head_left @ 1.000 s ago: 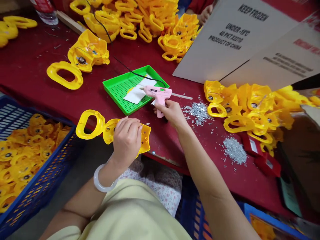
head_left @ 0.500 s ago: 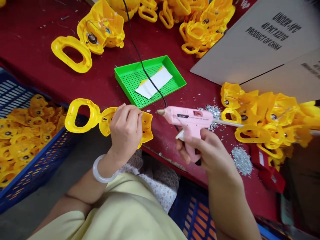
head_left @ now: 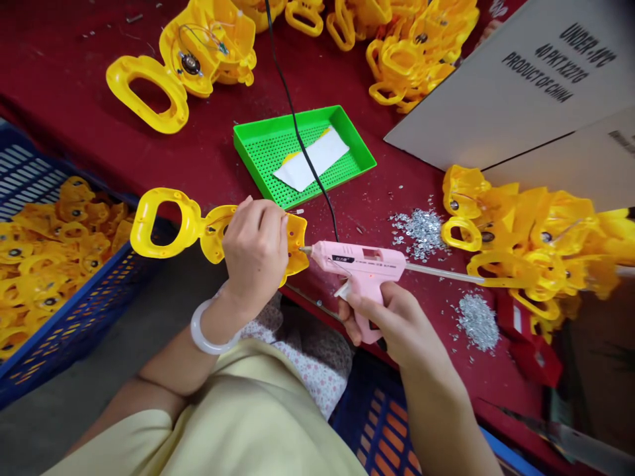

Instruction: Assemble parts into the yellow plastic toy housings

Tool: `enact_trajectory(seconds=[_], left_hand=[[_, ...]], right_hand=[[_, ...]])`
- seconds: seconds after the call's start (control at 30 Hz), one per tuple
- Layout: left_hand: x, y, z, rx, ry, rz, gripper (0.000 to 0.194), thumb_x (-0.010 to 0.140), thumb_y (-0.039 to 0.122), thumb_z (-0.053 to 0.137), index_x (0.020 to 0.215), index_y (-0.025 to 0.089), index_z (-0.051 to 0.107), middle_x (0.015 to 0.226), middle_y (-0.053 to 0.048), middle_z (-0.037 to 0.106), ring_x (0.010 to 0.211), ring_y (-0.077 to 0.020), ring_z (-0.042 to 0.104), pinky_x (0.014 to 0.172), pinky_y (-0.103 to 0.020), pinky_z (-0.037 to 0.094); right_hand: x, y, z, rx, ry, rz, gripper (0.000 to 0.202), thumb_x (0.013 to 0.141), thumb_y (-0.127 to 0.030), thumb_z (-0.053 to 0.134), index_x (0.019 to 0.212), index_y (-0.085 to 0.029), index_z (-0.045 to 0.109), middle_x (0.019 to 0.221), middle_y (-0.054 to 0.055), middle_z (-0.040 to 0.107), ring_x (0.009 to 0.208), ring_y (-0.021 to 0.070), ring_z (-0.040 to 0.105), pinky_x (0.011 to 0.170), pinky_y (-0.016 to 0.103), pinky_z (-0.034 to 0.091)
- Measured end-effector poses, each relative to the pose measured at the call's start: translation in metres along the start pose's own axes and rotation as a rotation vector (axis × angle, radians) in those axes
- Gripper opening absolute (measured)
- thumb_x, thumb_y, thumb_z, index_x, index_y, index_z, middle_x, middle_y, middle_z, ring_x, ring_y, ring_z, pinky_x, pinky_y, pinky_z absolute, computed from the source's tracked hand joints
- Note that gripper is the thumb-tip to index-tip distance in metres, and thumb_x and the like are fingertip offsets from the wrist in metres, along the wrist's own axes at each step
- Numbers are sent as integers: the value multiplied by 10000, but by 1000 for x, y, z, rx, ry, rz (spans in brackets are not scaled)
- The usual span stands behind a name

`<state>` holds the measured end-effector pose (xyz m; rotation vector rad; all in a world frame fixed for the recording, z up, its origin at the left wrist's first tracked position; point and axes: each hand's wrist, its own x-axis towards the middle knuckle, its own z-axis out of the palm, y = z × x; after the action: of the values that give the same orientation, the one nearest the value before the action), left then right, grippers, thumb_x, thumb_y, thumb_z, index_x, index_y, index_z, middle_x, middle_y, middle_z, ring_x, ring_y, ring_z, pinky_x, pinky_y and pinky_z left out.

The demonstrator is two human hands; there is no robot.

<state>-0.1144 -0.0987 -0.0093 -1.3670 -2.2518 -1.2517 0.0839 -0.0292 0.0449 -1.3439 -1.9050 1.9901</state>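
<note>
A yellow plastic part point(head_left: 166, 223) with an oval opening at its left end lies under my left hand point(head_left: 258, 248), whose fingers are closed on its middle. My right hand point(head_left: 384, 314) is wrapped round the handle of a pink glue gun point(head_left: 360, 261). The gun's nozzle points left and reaches the right end of the yellow part; whether it touches is hard to tell. A clear glue stick point(head_left: 441, 272) sticks out of the gun's back. Beyond my left hand sits a green tray point(head_left: 364, 158) with a white piece point(head_left: 315, 158) in it.
A black cable point(head_left: 292, 99) crosses the tray. Yellow parts are piled at the back point(head_left: 417, 53) and right point(head_left: 540, 225), beside a carton point(head_left: 496, 99). Small silvery pieces point(head_left: 476, 322) lie on the red table point(head_left: 208, 152). A blue crate point(head_left: 94, 291) stands at the left.
The glue gun in my right hand has moved left and nearer my body, bringing its nozzle to the yellow part. My left hand keeps its hold. The view has shifted slightly.
</note>
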Motion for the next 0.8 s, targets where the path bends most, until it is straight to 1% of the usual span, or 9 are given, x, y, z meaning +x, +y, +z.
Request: enact_trajectory(seconds=[0.23, 0.33, 0.53, 0.67, 0.8], left_hand=[[0, 0, 0, -12, 0, -9, 179, 978, 188, 439, 874, 172, 583, 895, -82, 651, 877, -214, 613, 982, -396, 489], [0, 0, 0, -17, 0, -12, 178, 977, 193, 444, 874, 172, 587, 893, -85, 653, 878, -219, 618, 980, -408, 495], [0, 1, 1, -8, 6, -23, 190, 979, 191, 435, 879, 165, 596, 895, -87, 657, 885, -222, 630, 989, -413, 494], [0, 1, 2, -9, 6, -37, 192, 981, 200, 437, 884, 164, 600, 905, -94, 660, 899, -230, 633, 989, -422, 496], [0, 1, 2, 8, 3, -41, 201, 985, 208, 431, 881, 162, 597, 903, -100, 662, 889, -233, 629, 966, -415, 501]], right_hand=[[-1, 3, 0, -18, 40, 4, 284, 860, -398, 649, 714, -154, 654, 474, -8, 603, 413, 71, 512, 423, 183, 347], [0, 3, 2, -27, 41, 3, 282, 862, -392, 637, 707, -156, 648, 469, -10, 601, 413, 72, 509, 429, 185, 357], [-1, 2, 6, -106, 86, -6, 282, 860, -391, 617, 705, -157, 642, 464, -10, 595, 426, 75, 507, 450, 186, 378], [-6, 4, 13, -145, 145, -10, 312, 858, -436, 614, 708, -163, 627, 497, -7, 607, 445, 89, 526, 460, 200, 404], [-10, 7, 20, -255, 222, -61, 325, 864, -445, 599, 698, -167, 625, 513, 5, 623, 465, 104, 557, 464, 211, 401]])
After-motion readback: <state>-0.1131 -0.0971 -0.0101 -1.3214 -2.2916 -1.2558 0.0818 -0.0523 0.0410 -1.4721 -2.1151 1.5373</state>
